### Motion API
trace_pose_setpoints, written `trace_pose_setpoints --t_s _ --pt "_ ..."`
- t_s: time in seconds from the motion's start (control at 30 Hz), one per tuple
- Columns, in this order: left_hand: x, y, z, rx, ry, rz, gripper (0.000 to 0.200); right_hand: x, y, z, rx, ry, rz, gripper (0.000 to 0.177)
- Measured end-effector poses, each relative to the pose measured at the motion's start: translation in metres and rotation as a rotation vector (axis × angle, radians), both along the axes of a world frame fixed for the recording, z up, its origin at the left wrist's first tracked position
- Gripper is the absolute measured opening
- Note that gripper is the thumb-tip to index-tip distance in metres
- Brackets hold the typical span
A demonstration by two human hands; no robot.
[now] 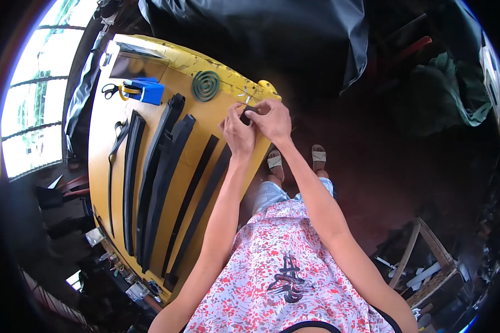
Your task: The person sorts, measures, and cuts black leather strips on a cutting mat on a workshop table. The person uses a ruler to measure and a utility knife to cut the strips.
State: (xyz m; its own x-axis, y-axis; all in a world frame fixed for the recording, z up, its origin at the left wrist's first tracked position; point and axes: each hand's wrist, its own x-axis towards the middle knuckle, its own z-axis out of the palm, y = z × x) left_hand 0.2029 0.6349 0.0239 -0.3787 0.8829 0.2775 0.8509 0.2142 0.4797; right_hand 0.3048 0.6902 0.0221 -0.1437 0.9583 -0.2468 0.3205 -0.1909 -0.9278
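Note:
At the table's near right edge, my left hand (239,133) and my right hand (272,119) come together. Their fingers pinch a small black piece of strip (247,115), which looks flat and flexible. A long black strip (208,205) lies on the table and runs up beneath my left hand; whether it joins the piece in my fingers is hidden. Small white bits (246,95) lie just beyond my fingertips. To the left of my left hand lies another narrow black strip (190,205).
Several bundled black strips (155,194) lie along the yellow table (103,166). Toward the far end are a green coil (205,86), a blue tape dispenser (150,90) and black scissors (110,90). A yellow tape roll (268,86) sits at the corner. A wooden frame (428,250) stands lower right.

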Motion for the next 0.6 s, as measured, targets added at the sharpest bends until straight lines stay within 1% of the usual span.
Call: trace_pose_setpoints --t_s 0.07,0.17,0.2,0.23,0.33,0.37,0.43,0.5,0.57,0.6 --pt "0.002 0.003 0.003 -0.046 -0.031 0.052 0.046 0.000 0.000 0.000 -0.008 0.013 0.000 0.034" --pt "0.007 0.005 0.009 -0.044 0.009 0.064 0.044 0.000 0.001 0.000 -0.030 0.043 0.022 0.031" --pt "0.008 0.005 0.011 -0.018 0.017 0.043 0.038 -0.001 0.001 -0.001 -0.021 0.046 0.000 0.031" --pt "0.007 0.005 0.009 -0.020 0.018 0.070 0.038 -0.003 0.000 -0.002 -0.010 0.046 -0.013 0.030" --pt "0.004 -0.001 0.000 0.012 0.024 0.056 0.029 -0.003 0.001 0.003 -0.023 0.030 -0.014 0.030" --pt "0.002 -0.003 -0.001 0.014 -0.035 0.059 0.028 -0.004 0.001 0.004 -0.002 0.005 -0.014 0.030" --pt "0.003 -0.013 0.003 -0.030 -0.022 0.034 0.034 -0.003 0.005 0.002 -0.035 -0.032 0.041 0.032" --pt "0.004 -0.029 0.004 0.027 0.020 0.090 0.033 -0.001 0.008 0.005 -0.058 -0.039 0.079 0.034" --pt "0.004 -0.047 0.006 0.021 0.068 0.131 0.023 -0.001 0.010 -0.001 -0.022 -0.061 0.118 0.037" --pt "0.002 -0.052 0.004 0.046 0.096 0.132 0.014 -0.001 0.010 0.000 -0.033 -0.079 0.118 0.037"
